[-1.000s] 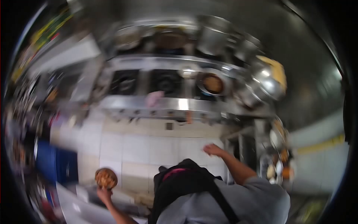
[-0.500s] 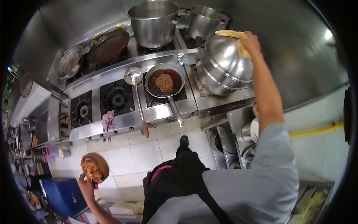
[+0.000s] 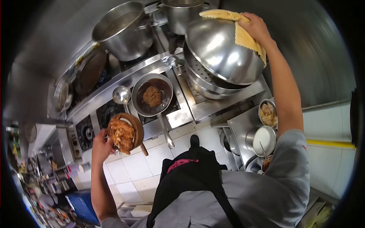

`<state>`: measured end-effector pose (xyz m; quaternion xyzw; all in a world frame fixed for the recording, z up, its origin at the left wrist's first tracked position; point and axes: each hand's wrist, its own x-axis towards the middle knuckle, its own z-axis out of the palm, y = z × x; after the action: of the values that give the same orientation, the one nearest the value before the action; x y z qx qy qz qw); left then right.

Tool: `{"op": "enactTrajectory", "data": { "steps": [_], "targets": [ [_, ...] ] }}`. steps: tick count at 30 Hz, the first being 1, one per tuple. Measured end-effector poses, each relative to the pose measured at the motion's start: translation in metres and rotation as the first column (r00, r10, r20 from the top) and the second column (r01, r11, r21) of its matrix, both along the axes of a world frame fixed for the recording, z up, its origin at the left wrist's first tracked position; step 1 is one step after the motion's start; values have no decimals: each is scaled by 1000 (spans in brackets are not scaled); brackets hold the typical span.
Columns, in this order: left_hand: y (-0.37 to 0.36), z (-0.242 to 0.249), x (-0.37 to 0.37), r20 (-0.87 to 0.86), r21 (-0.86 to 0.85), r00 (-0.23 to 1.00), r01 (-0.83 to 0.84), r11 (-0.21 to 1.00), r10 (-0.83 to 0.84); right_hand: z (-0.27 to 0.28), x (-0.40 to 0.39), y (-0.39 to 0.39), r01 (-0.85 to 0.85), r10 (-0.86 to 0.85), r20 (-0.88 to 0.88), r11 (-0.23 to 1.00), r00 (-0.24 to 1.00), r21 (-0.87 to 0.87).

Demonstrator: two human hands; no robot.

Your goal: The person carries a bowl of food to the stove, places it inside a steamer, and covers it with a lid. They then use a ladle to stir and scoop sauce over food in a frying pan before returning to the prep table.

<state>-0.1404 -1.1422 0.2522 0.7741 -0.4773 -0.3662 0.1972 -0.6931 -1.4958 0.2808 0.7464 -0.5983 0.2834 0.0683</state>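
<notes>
My left hand grips the rim of a round brown bowl heaped with orange-brown food, held in the air in front of the stove. My right hand is closed over a folded yellow cloth on top of a shiny domed lid. That lid is tilted up on its left side, baring the perforated steamer tier of a large pot. Between my hands, a frying pan holds dark liquid and a clump of brown minced food.
A ladle lies left of the pan, partly behind the bowl. Large stockpots stand along the back burners. To the right, a bowl of pale food and a pot of white contents sit on a metal shelf unit.
My left hand has brought the bowl up and right, closer to the stove. The lid under my right hand has gone from seated on the steamer to lifted and tilted. The view has shifted.
</notes>
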Motion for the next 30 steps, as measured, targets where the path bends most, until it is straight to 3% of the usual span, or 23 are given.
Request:
{"op": "enactTrajectory", "data": {
  "steps": [1, 2, 4, 6, 8, 9, 14, 18, 19, 21, 23, 25, 29, 30],
  "targets": [
    [-27, 8, -12, 35, -16, 997, 75, 997, -74, 10, -11, -1, -39, 43, 131, 999, 991, -31],
    [-54, 6, -16, 93, -81, 981, 180, 980, -172, 20, -26, -7, -16, 20, 135, 999, 991, -31],
    [-105, 23, -49, 40, -61, 980, 195, 979, -192, 33, -53, -21, -46, 1, 271, 986, 963, 159],
    [-154, 36, -80, 140, -117, 944, 316, 941, -300, 38, -75, -31, -55, -17, 350, 980, 937, 194],
    [-207, 28, -100, 337, -304, 830, 543, 783, -445, 46, -89, -28, -69, -34, 425, 972, 905, 226],
    [-221, 45, -130, 259, -231, 868, 481, 846, -423, 54, -85, -17, -11, -79, 430, 979, 899, 205],
    [-306, 21, -224, 215, -188, 828, 556, 810, -518, 66, -81, -3, 74, -199, 525, 966, 828, 249],
    [-343, -39, -291, 46, -125, 814, 580, 805, -579, 61, -91, -7, 69, -152, 518, 982, 842, 176],
    [-353, -59, -303, 50, -128, 804, 594, 795, -593, 60, -94, -10, 85, -164, 520, 981, 838, 172],
    [-371, -97, -324, 71, 62, 760, 643, 763, -646, 52, -103, -20, -7, -75, 544, 989, 836, 148],
    [-378, -125, -342, 65, 130, 741, 658, 742, -669, 42, -109, -24, 20, -110, 545, 986, 831, 168],
    [-378, -124, -363, 54, 188, 725, 668, 720, -687, 32, -115, -36, -58, -61, 665, 986, 744, 156],
    [-374, -131, -369, 72, 180, 777, 606, 775, -625, 33, -113, -33, -63, -68, 651, 982, 756, 176],
    [-374, -128, -366, 86, 233, 726, 652, 722, -683, 34, -111, -34, -60, -59, 659, 986, 750, 156]
  ]
}}
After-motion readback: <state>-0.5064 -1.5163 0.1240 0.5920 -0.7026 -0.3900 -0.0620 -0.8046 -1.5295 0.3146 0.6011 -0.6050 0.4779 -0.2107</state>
